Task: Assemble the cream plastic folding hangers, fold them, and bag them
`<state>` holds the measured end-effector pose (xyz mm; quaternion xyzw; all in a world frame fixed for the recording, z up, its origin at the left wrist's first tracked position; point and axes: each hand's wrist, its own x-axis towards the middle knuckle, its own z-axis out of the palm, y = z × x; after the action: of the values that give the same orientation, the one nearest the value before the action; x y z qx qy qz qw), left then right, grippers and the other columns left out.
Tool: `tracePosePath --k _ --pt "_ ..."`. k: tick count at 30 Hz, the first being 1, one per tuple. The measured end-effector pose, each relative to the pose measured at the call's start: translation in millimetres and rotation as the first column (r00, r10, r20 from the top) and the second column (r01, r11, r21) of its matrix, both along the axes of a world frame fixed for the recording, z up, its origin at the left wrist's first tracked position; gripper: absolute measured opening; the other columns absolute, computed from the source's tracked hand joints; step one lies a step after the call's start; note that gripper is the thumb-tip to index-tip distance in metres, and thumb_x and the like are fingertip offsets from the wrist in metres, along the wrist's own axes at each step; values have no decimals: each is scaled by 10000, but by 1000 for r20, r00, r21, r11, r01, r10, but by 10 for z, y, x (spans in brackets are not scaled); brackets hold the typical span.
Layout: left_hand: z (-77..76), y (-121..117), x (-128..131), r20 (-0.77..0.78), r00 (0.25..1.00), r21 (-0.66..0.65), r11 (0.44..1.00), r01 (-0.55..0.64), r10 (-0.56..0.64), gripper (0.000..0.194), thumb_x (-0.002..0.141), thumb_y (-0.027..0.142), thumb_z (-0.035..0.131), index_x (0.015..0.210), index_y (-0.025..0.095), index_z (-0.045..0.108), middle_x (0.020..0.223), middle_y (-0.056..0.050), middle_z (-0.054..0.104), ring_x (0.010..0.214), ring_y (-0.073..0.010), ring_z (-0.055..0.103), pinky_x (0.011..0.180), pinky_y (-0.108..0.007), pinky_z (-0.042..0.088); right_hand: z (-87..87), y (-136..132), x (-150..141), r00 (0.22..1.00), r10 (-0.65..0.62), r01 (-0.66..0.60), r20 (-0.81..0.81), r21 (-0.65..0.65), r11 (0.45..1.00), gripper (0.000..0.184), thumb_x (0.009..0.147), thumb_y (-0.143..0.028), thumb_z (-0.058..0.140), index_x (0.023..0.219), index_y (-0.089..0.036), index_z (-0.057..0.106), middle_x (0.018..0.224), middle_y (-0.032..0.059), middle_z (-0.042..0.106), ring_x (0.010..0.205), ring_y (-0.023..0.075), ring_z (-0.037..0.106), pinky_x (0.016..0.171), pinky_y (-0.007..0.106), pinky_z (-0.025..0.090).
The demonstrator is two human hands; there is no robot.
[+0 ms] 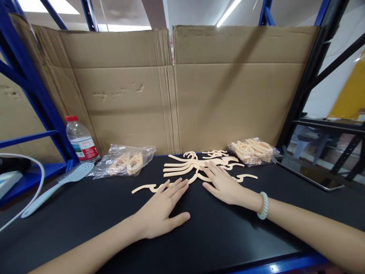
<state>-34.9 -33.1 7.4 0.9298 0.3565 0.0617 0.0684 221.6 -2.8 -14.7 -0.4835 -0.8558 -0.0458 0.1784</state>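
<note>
Several cream plastic pieces, which look like clothes hanger arms [179, 167], lie in a loose group on the black table. My left hand [164, 209] is spread out flat, its fingertips over the nearest long curved piece [145, 187], partly hiding it. Fingers apart, my right hand [224, 182] rests over the right side of the group and covers part of it. A hooked end [245, 177] shows beyond that hand. Smaller cream pieces [215, 153] lie behind the group. Neither hand grips anything; whether the fingertips press on the pieces I cannot tell.
Clear bags with cream pieces stand at the left [125, 161] and right [253, 150]. A hairbrush [61, 184], a water bottle [81, 140] and a white cable [41, 182] are on the left. A dark tablet [310, 173] lies on the right. Cardboard [128, 99] walls the back.
</note>
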Motion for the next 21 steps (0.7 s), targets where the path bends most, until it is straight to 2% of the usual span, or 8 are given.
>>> tracePosePath --k 2,4,6,9,14,21 --pt "4 -12 -10 7 1000 -4 1000 0 0 669 920 509 433 1485 215 231 1547 -96 237 1424 -308 199 1137 -592 153 30 -32 22 999 2 0 -35 68 998 459 895 -304 501 1319 -126 502 1352 171 505 1281 301 421 1053 480 351" --pt "10 -33 -22 13 1000 -9 1000 5 -4 658 922 492 439 1484 221 234 1546 -92 249 1421 -310 210 1134 -599 155 63 -64 51 997 19 -12 -75 92 996 295 871 -229 533 1143 -149 613 1150 137 614 1117 267 530 962 436 424" --pt "18 -62 -30 21 1000 -3 1000 16 -16 644 919 469 457 1479 230 248 1538 -87 281 1412 -310 241 1134 -597 168 93 -98 77 993 43 -34 -107 82 996 147 859 -181 544 950 -171 658 959 90 648 967 232 569 875 391 454" --pt "34 -108 -25 56 997 31 999 43 -45 600 909 416 496 1452 235 315 1499 -86 372 1375 -290 334 1131 -530 265 128 -148 93 989 72 -66 -131 47 997 97 828 -134 567 798 -179 647 799 48 634 834 201 569 777 339 455" --pt "33 -140 -3 108 992 67 996 51 -58 521 902 346 515 1397 234 395 1424 -83 469 1299 -256 440 1065 -423 406 137 -183 62 980 93 -97 -175 -17 995 93 807 -111 576 753 -166 628 761 38 623 753 174 565 702 291 440" --pt "3 -124 -5 134 991 93 995 -35 23 501 877 390 542 1332 204 445 1390 -115 489 1289 -296 437 1060 -475 395 139 -177 62 970 98 -116 -222 -71 991 90 830 -141 555 773 -163 622 782 37 631 726 159 564 679 274 430"
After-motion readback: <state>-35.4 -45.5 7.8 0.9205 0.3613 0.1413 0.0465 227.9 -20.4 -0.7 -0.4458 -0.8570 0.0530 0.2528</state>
